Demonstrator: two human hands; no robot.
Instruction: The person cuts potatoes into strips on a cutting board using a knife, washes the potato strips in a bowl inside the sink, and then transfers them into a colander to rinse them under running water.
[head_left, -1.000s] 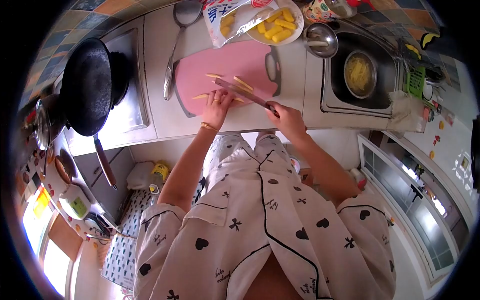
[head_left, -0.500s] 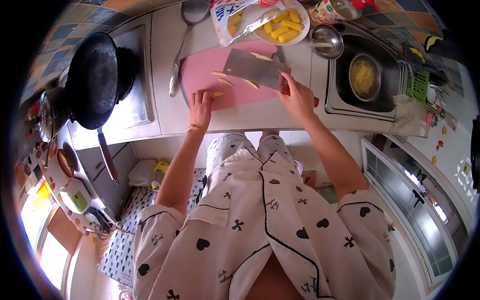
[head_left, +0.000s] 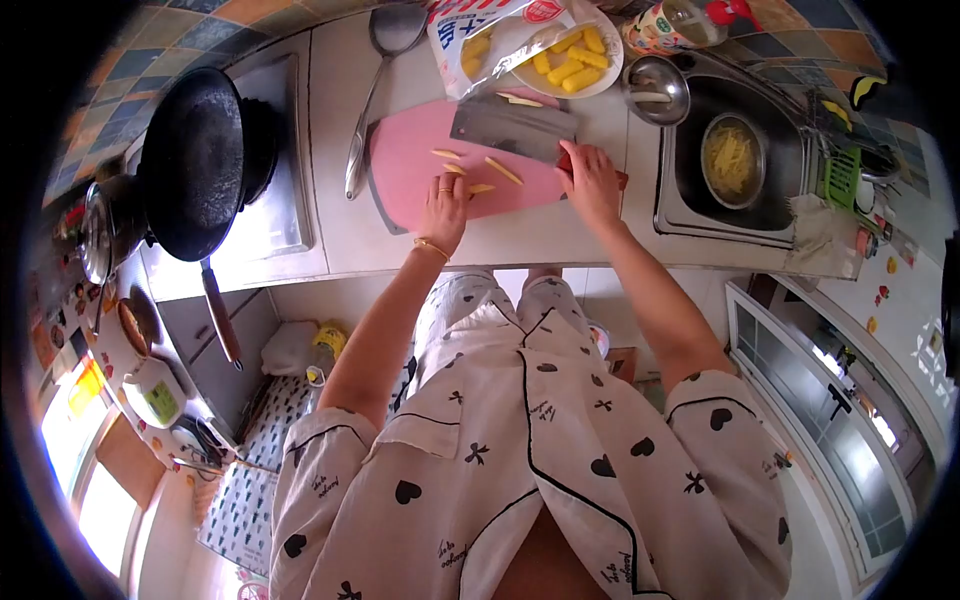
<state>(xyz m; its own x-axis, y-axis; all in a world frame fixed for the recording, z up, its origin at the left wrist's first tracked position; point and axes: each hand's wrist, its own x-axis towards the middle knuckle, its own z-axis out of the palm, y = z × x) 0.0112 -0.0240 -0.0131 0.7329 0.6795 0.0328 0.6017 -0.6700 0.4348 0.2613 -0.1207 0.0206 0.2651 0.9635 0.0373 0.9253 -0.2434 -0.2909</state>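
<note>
My right hand (head_left: 594,187) grips the reddish-brown handle of a cleaver (head_left: 510,127). Its wide blade lies low and nearly flat over the far side of the pink cutting board (head_left: 400,170). My left hand (head_left: 446,212) rests on the near part of the board, fingers extended and pointing down beside a few pale strips, which look like cut potato. One potato strip (head_left: 481,188) lies right by its fingertips, and another strip (head_left: 503,170) sits between the hand and the blade. More strips lie beyond the blade's far edge. The undersides of the left fingers are hidden.
A skimmer (head_left: 368,110) lies left of the board. Behind are a plastic bag (head_left: 480,50) and a plate (head_left: 612,78) of yellow sticks. To the right, a metal bowl (head_left: 672,82) stands near the sink (head_left: 690,215), which holds a pot (head_left: 762,165) of strips. A wok (head_left: 195,165) is at left.
My left hand has moved right along the board, closer to the strips. The cleaver has come down slightly toward me and lies flatter, still in my right hand.
</note>
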